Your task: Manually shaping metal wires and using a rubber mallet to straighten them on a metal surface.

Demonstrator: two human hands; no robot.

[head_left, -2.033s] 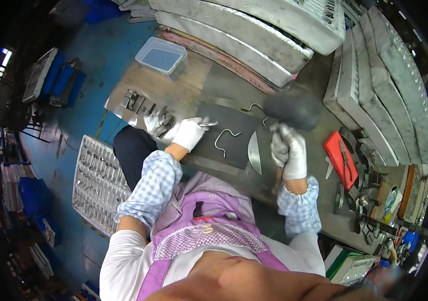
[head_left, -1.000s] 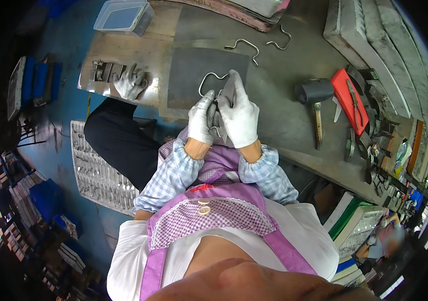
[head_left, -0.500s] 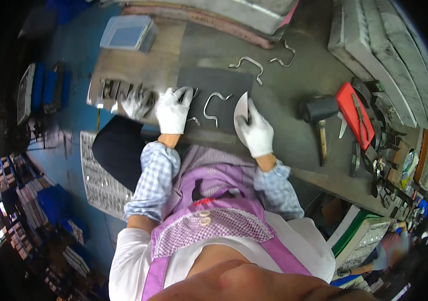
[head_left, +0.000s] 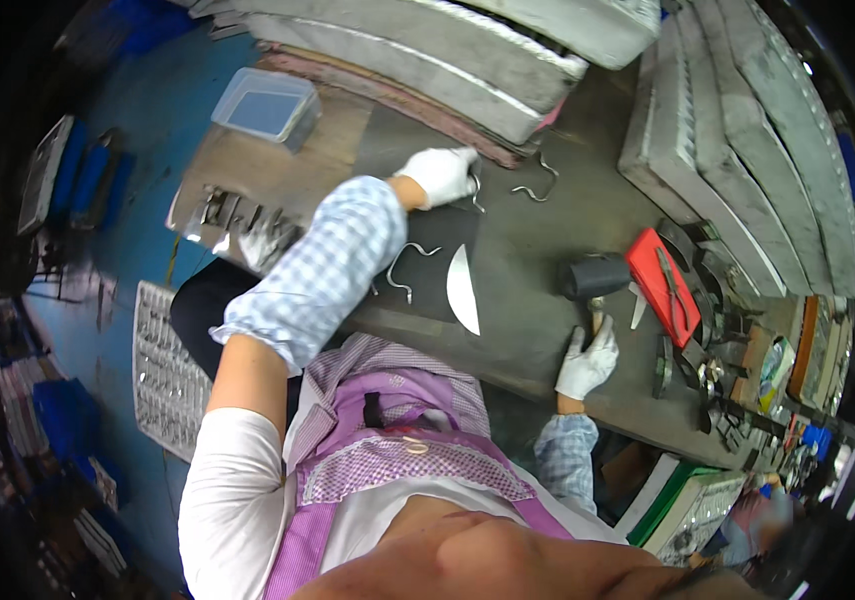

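My left hand (head_left: pixel 439 177), in a white glove, reaches across to the far side of the bench, fingers closed at one end of a bent metal strip (head_left: pixel 477 195). Another bent strip (head_left: pixel 539 180) lies to its right; a third (head_left: pixel 407 268) rests nearer me. A half-moon-shaped pale plate (head_left: pixel 463 290) lies flat on the dark mat, touched by neither hand. At the front edge, my gloved right hand (head_left: pixel 586 365) closes over the handle of a black-headed mallet (head_left: pixel 593 276). The lower handle is hidden under the palm.
A red tray (head_left: pixel 663 290) with pliers lies right of the mallet, beside metal tools. Thick grey blocks (head_left: pixel 697 150) stand at the back right, others along the back. Far left holds a clear plastic box (head_left: pixel 265 108) and several metal pieces (head_left: pixel 237 215). Another person (head_left: pixel 752 520) is at lower right.
My right hand has let go of the half-moon plate and moved right to the mallet handle. My left hand has gone forward and right to a bent strip. The view has shifted.
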